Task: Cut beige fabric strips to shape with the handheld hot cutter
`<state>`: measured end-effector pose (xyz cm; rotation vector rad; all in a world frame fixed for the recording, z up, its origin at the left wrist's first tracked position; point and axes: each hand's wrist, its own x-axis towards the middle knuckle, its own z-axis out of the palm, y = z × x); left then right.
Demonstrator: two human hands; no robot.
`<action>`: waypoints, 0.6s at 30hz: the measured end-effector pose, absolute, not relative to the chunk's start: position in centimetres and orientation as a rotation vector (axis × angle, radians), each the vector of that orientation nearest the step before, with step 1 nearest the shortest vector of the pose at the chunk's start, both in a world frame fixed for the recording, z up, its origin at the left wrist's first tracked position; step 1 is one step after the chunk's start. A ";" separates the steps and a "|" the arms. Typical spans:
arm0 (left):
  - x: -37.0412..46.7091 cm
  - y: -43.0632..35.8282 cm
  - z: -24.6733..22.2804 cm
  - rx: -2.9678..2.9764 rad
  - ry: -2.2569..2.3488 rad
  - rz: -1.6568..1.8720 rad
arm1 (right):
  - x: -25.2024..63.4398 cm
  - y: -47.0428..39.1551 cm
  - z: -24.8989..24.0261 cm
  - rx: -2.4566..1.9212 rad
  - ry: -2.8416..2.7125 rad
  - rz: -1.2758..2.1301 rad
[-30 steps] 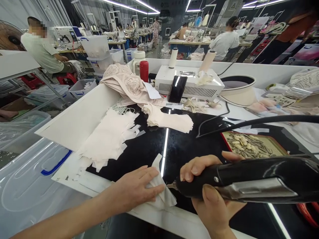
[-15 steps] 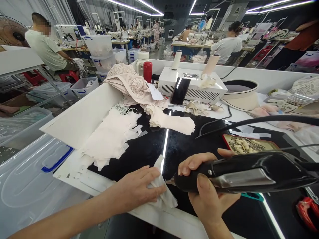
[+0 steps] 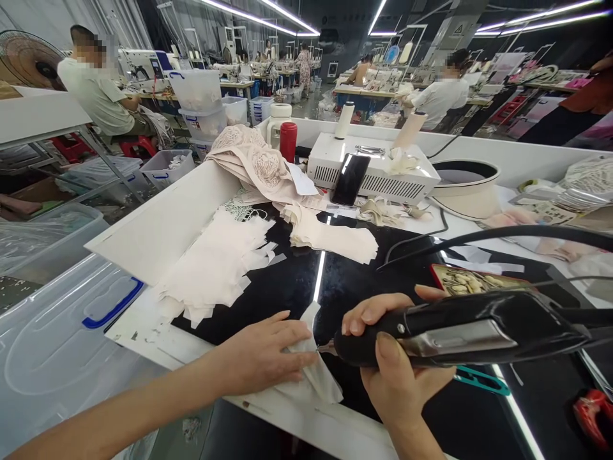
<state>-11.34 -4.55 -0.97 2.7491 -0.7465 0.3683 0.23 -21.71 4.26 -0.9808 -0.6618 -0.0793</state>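
Note:
My left hand (image 3: 271, 354) lies with its fingers spread on a small cream fabric piece (image 3: 325, 380) at the front edge of the black tabletop (image 3: 282, 287). In my right hand (image 3: 395, 370) is a black handheld tool (image 3: 464, 329) with a metal lever and a cable; its narrow metal tip points left and meets or nearly meets the fabric's edge beside my left fingertips. A large pile of cream pieces (image 3: 215, 262) lies behind my left hand, and a smaller stack (image 3: 335, 236) lies farther back.
A phone (image 3: 351, 179) leans on a white box (image 3: 393, 176). Behind my right hand is a red tray (image 3: 435, 276) of small parts. Red-handled scissors (image 3: 594, 415) lie at the right, near a teal tool (image 3: 481, 379). A lidded plastic bin (image 3: 62, 345) stands left. People sit farther back.
The view has shifted slightly. My left hand lies a little flatter on the fabric, and the tool's tip is more visible near the fabric edge. My right hand keeps its grip.

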 end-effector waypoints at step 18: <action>-7.6 -1.2 -0.2 2.539 -0.909 0.203 | 0.2 -21.9 4.4 -1.009 -0.672 -0.085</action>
